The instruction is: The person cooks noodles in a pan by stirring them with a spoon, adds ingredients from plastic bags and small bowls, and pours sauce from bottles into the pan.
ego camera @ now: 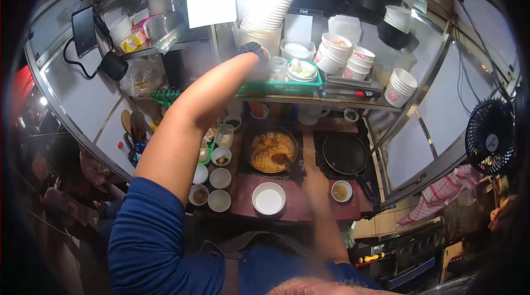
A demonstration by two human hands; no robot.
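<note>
My right hand grips the dark handle of a cooking spoon or spatula. Its brown head rests in noodles and orange-red sauce inside a round frying pan. Up at the shelf, my left arm stretches forward with a black band at the wrist; my left hand is mostly hidden and blurred, so its fingers cannot be made out. It is near a tall container of stacked white tubs and a green plastic basket. Before me a white bowl stands on the dark red counter.
An empty dark frying pan sits right of the noodle pan. A small bowl of yellowish liquid stands below it. Several small bowls line the left side. Paper tubs crowd the shelf; a black fan hangs far right.
</note>
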